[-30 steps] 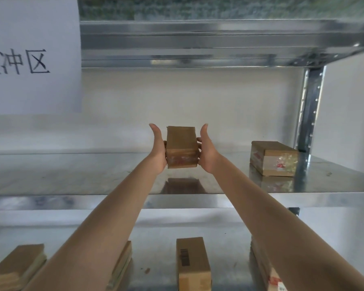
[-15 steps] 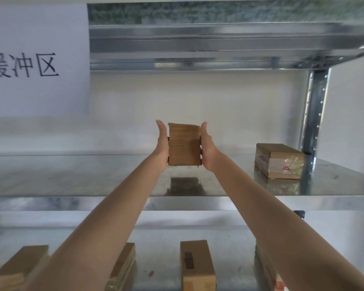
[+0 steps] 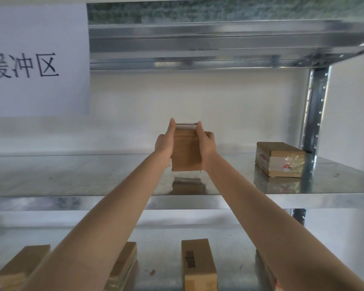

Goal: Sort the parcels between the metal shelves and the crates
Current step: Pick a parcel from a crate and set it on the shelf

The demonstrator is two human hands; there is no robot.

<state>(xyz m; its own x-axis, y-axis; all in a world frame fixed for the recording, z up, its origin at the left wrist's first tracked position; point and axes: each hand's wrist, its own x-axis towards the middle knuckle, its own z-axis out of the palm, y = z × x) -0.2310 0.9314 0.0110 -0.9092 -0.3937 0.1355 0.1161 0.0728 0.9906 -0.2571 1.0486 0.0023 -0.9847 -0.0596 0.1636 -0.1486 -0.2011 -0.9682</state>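
Note:
A small brown cardboard parcel is held between my left hand and my right hand, palms pressed on its two sides. It hangs just above the middle metal shelf, tilted with its top leaning away; its reflection shows on the metal below. A second taped parcel lies flat on the same shelf at the right, apart from my hands.
A white paper sign with black characters hangs at the upper left. The upper shelf beam spans overhead, and an upright post stands at the right. Several parcels lie on the lower shelf, one with a barcode.
Both hands have pushed the parcel further in over the shelf and lower, tipping its top away. The parcel at the right has not moved.

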